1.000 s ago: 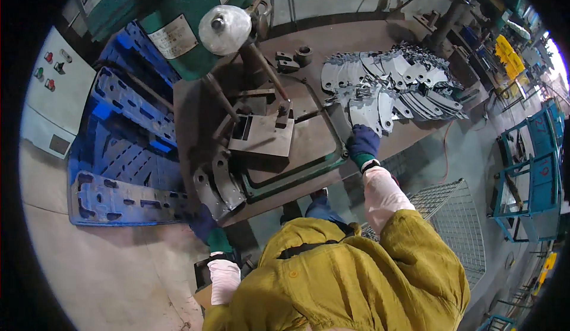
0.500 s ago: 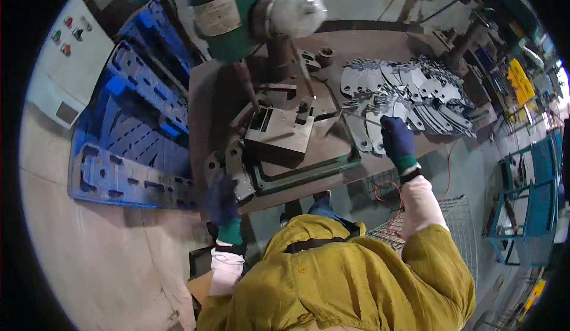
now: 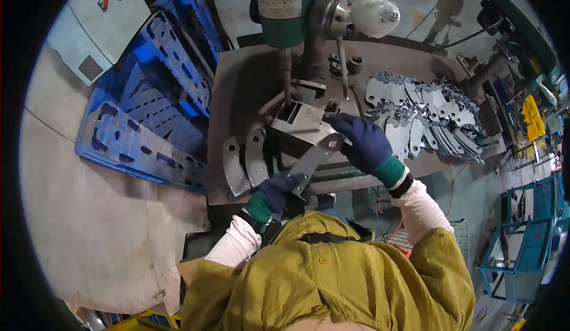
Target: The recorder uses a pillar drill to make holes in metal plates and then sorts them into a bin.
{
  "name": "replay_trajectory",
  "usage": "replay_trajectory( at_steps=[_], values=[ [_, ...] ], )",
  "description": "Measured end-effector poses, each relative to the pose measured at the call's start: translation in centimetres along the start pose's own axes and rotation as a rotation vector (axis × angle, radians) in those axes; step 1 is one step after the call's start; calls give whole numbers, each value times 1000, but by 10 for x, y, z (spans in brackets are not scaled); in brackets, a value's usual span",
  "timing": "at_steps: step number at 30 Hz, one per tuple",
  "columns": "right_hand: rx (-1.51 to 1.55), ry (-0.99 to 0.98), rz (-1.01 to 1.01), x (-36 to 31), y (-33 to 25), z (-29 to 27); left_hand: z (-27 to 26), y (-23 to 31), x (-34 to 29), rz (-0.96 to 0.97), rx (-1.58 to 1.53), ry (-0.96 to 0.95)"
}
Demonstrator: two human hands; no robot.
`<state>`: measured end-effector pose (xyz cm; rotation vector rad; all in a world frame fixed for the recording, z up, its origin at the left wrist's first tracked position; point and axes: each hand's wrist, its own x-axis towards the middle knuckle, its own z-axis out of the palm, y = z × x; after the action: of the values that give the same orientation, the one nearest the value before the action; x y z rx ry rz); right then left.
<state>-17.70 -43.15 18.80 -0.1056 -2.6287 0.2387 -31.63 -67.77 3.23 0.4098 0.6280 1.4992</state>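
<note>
A curved flat grey metal plate (image 3: 311, 163) with a hole near its upper end slants in front of me, held between both gloved hands. My right hand (image 3: 363, 143), in a dark blue glove with a green cuff, grips the end with the hole. At the lower end, my left hand (image 3: 280, 192) is closed on the plate. Just beyond lies a steel fixture block (image 3: 301, 124), partly covered by my right hand and the plate. Above the block is the spindle (image 3: 287, 73) of a green drill press (image 3: 279, 25). Two similar plates (image 3: 235, 166) rest left of the fixture.
Many such plates are heaped on the brown table (image 3: 228, 87) at the right. Blue plastic pallets (image 3: 142, 144) stand on the left, below a grey control box (image 3: 98, 25). A wire basket (image 3: 457, 236) is beside me at lower right. Blue metal racks (image 3: 522, 236) stand farther right.
My right hand has come from the heap to the front of the fixture and now grips a plate. My left hand has moved right, from the two plates to its lower end. The view has shifted.
</note>
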Motion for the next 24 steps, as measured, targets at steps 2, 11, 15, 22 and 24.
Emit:
replay_trajectory(
  at_steps=[2, 11, 15, 22, 24],
  values=[
    [573, -30, 217, 2, 17, -4, 8, 4, 3, 44, 481, 429],
    [2335, -311, 409, 111, -6, -95, -79, 6, 31, 366, 795, 719],
    [2486, -230, 567, 136, -21, -125, -49, 29, 74, 295, 425, 814],
    [2481, -194, 803, 161, -25, -137, -29, 40, 79, 207, 125, 847],
    [2534, -198, 860, 162, -21, -135, -31, 42, 80, 142, 135, 879]
  ],
)
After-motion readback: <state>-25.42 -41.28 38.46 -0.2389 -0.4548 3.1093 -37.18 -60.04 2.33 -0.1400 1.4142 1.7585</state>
